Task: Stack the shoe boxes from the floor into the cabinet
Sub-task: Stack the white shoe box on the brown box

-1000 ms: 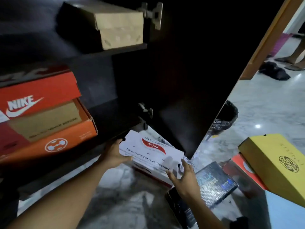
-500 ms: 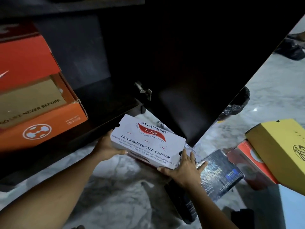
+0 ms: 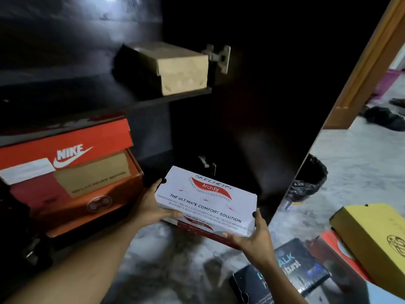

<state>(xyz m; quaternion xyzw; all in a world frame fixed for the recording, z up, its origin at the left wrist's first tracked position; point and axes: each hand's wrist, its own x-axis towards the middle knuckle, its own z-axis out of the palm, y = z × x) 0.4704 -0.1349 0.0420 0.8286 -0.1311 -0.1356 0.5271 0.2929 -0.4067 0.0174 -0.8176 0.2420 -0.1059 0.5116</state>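
Note:
I hold a white Skechers shoe box [image 3: 206, 199] in the air in front of the dark cabinet [image 3: 153, 132], level with its lower shelf. My left hand [image 3: 153, 208] grips the box's left end and my right hand [image 3: 252, 235] grips its near right corner from below. Inside the cabinet, an orange Nike box [image 3: 65, 154] lies on top of another orange box [image 3: 96, 194] at the left. A plain brown box [image 3: 175, 66] sits on the upper shelf.
The open cabinet door [image 3: 274, 106] stands just right of the held box. On the marble floor lie a black box [image 3: 291, 270], a yellow box [image 3: 372, 238] over an orange one [image 3: 337, 249], and a black bin bag [image 3: 311, 176].
Both hands have lifted the white box from near the floor up to the lower shelf's height. The view has tilted upward, so the upper shelf shows again.

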